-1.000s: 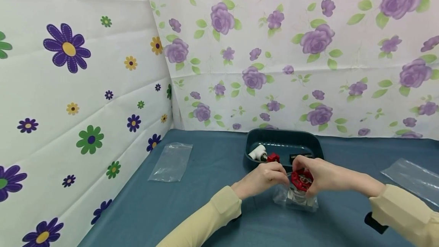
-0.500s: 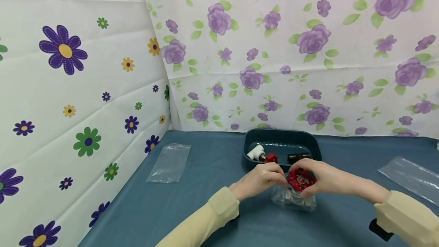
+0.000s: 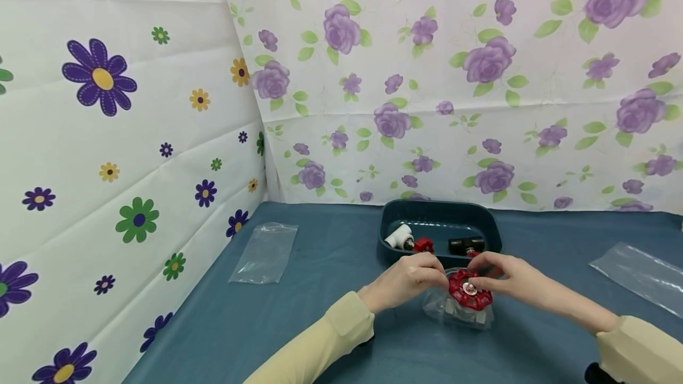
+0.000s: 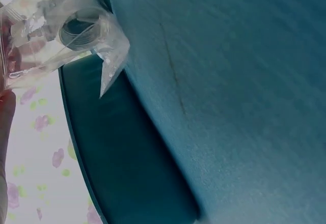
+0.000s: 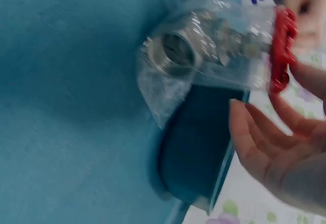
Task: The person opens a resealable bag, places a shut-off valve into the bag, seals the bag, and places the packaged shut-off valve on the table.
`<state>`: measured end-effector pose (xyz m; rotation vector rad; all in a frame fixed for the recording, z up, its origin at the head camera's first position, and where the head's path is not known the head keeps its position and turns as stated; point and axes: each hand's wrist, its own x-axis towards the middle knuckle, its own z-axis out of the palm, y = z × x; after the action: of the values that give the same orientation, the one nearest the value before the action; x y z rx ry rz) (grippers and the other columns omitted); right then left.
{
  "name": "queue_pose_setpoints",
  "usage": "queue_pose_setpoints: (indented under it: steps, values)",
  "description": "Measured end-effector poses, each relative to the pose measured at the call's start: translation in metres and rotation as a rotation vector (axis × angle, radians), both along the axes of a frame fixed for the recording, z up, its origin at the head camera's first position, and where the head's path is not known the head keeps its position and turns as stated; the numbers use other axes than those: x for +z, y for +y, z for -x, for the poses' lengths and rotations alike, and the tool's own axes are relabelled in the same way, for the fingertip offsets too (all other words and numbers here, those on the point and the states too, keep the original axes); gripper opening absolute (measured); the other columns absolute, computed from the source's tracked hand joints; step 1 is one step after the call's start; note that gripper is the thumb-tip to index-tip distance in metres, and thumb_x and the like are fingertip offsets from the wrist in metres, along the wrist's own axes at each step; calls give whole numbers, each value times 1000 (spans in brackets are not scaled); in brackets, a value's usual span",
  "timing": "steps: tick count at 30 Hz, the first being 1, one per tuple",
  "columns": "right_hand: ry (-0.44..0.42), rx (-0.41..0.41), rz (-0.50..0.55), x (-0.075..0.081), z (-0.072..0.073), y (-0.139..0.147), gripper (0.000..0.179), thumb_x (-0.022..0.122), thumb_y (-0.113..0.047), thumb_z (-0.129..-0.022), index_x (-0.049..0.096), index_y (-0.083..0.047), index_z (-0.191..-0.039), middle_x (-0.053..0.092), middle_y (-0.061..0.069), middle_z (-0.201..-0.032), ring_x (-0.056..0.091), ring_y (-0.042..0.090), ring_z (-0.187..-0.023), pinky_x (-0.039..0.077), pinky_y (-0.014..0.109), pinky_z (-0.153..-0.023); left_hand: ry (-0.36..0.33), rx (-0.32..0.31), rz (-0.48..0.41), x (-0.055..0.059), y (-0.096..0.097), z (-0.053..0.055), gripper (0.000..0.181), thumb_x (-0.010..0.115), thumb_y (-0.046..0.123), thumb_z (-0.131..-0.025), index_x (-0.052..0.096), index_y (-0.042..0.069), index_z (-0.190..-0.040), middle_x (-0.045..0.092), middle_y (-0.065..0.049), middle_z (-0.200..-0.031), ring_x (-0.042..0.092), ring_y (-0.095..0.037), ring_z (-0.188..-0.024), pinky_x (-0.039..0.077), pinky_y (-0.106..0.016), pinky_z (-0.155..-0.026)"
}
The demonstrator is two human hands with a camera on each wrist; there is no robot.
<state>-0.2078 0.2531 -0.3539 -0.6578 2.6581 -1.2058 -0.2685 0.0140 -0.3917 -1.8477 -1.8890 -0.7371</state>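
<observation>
Reached across from two pale-yellow sleeves [image 3: 315, 342], a valve is handled on both sides. By the left hand [image 3: 404, 281], its fingertips drawn together, the edge of a clear plastic bag [image 3: 434, 304] is pinched. By the right hand [image 3: 513, 280], the red scalloped handwheel [image 3: 469, 298] of the silver metal valve [image 5: 219, 43] is held lightly between thumb and fingertips, the remaining fingers loosely spread. The valve's body is enclosed in the bag, the wheel left outside at the top; whether the bag's base is resting on the blue cloth-covered tabletop [image 3: 331, 253] cannot be told. Two flat, clear plastic bags are seen well apart, one at left [image 3: 265, 252], one at right [image 3: 640, 274]. Just beyond the valve, a white pipe fitting [image 3: 400, 234], a red part [image 3: 424, 245] and a black cylindrical piece [image 3: 464, 245] are held in a dark teal plastic tray [image 3: 437, 213]. The scene is backed by white flower-printed cloth [image 3: 363, 93].
</observation>
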Motion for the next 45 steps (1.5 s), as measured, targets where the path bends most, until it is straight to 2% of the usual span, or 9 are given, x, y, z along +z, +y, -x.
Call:
queue_pose_setpoints:
  steps: [6,10,13,16,20,23,30,37,45]
  values:
    - [-82,-187,-52,-1,-2,-4,35,60,-35,-88,58,-3,-102,57,6,-80,53,25,-64,47,40,-48,34,22,-21,4,2,0,8,66,4,-82,69,8,-88,56,-1,-91,49,-3,-84,37,-8,-77]
    - [-137,-190,-69,-4,-2,1,37,55,-36,-90,60,-1,-101,55,6,-66,52,25,-60,47,39,-47,26,19,-12,4,2,0,9,66,3,-82,69,8,-89,56,-1,-91,48,-3,-84,36,-8,-77]
    - [-215,-166,-32,-7,-3,8,45,50,-35,-93,57,7,-108,58,9,-75,56,24,-63,49,38,-49,21,17,-8,3,2,-1,9,66,3,-82,69,8,-90,56,-1,-91,48,-3,-84,36,-8,-77]
    - [-338,-131,82,-8,-8,17,51,46,-31,-96,48,16,-116,60,14,-91,61,27,-71,51,40,-54,16,13,-10,3,3,-2,9,65,3,-83,69,7,-90,56,-1,-91,49,-3,-84,36,-8,-77]
    - [-455,-116,216,-8,-12,19,45,45,-18,-97,42,22,-117,59,19,-100,62,30,-79,52,42,-60,21,10,-23,4,3,-1,9,65,2,-82,69,7,-89,56,-2,-91,49,-4,-84,37,-8,-77]
    - [-421,-166,221,-6,-11,14,33,45,-8,-95,48,21,-111,61,18,-93,63,29,-77,52,40,-60,17,0,-26,5,4,-1,9,66,2,-82,69,7,-89,56,-2,-91,49,-3,-84,37,-8,-77]
    - [-231,-286,126,-2,-11,2,19,49,6,-87,62,18,-92,64,18,-75,64,29,-67,52,36,-58,4,-10,3,7,6,-2,12,63,1,-84,69,7,-92,56,-2,-92,48,-3,-86,36,-8,-78]
    - [-124,-367,27,4,-16,4,15,57,1,-86,65,13,-92,65,14,-74,64,25,-65,52,34,-56,9,-13,-21,10,6,-3,11,63,0,-84,68,7,-91,55,-2,-93,47,-3,-85,36,-9,-78]
    - [-21,-360,-62,15,-13,5,15,61,-4,-85,67,9,-89,65,13,-78,64,19,-62,52,31,-55,32,7,-36,14,5,-3,10,62,2,-85,68,7,-91,55,-2,-94,48,-4,-86,36,-9,-78]
